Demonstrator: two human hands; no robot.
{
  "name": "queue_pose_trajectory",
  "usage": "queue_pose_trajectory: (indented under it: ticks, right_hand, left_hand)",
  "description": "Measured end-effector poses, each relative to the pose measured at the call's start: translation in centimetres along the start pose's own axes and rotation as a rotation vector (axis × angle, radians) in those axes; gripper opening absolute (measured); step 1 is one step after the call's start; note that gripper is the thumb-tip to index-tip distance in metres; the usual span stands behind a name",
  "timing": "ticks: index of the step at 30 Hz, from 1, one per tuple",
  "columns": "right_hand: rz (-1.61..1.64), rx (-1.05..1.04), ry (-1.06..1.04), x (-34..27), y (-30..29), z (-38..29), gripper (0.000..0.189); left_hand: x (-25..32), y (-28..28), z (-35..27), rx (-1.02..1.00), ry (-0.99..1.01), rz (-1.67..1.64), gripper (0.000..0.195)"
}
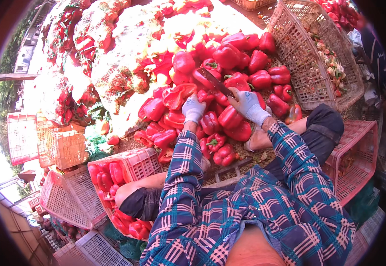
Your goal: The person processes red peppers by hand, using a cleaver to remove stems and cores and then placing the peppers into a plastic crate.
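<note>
My left hand (193,108), in a pale work glove, grips the edge of a cut-open red bell pepper (179,94) over the heap. In my right hand (247,103), gloved the same way, is a knife with a broad dark blade (215,81) that points up and left across the peppers. Whole red bell peppers (228,56) lie thick in front of me, some with green stems. Opened pepper pieces (161,134) lie below and left of my left hand. Glare washes out the far part of the heap.
A pink crate (143,163) holding red peppers stands by my left knee. To the right, a tilted crate (304,56) contains pepper cores and scraps. Another pink crate (354,156) lies beside my right knee. Filled mesh sacks (126,60) and an orange crate (65,146) stand at the left.
</note>
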State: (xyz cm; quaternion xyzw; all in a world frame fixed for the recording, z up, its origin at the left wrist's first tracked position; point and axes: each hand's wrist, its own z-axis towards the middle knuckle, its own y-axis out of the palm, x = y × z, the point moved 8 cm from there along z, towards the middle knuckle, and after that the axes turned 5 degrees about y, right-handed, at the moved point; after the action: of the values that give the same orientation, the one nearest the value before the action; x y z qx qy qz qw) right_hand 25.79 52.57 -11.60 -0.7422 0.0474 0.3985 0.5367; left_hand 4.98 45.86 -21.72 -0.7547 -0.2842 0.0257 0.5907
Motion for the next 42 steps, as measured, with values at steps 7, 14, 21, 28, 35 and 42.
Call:
queue_pose_trajectory:
  ticks: [7,14,21,28,35,42]
  right_hand:
    - [0.001,0.196,-0.29,-2.8,1.7,-2.8,0.024]
    - [-0.152,0.137,-0.145,-1.0,3.9,-3.4,0.025]
    - [-0.091,0.112,0.029,-0.3,3.7,-3.4,0.028]
    - [-0.037,0.251,-0.201,-1.6,0.8,-4.2,0.031]
    - [-0.103,0.232,-0.598,-9.4,-0.5,-6.3,0.028]
    - [-0.377,-0.189,-0.43,-10.5,9.9,-0.8,0.018]
  left_hand:
    - [-6.0,8.3,-2.5,-0.073,-0.49,-1.56,0.044]
    - [-2.2,10.0,-3.0,-0.128,-0.615,-1.475,0.043]
    - [-2.4,12.5,-0.6,-0.163,-0.729,-1.398,0.017]
    - [0.6,12.1,-4.3,-0.354,-0.804,-2.142,0.013]
    - [-2.3,5.7,-6.0,-0.41,-0.161,-2.698,0.017]
    - [-6.1,0.6,-11.3,-0.258,-0.277,-2.623,0.031]
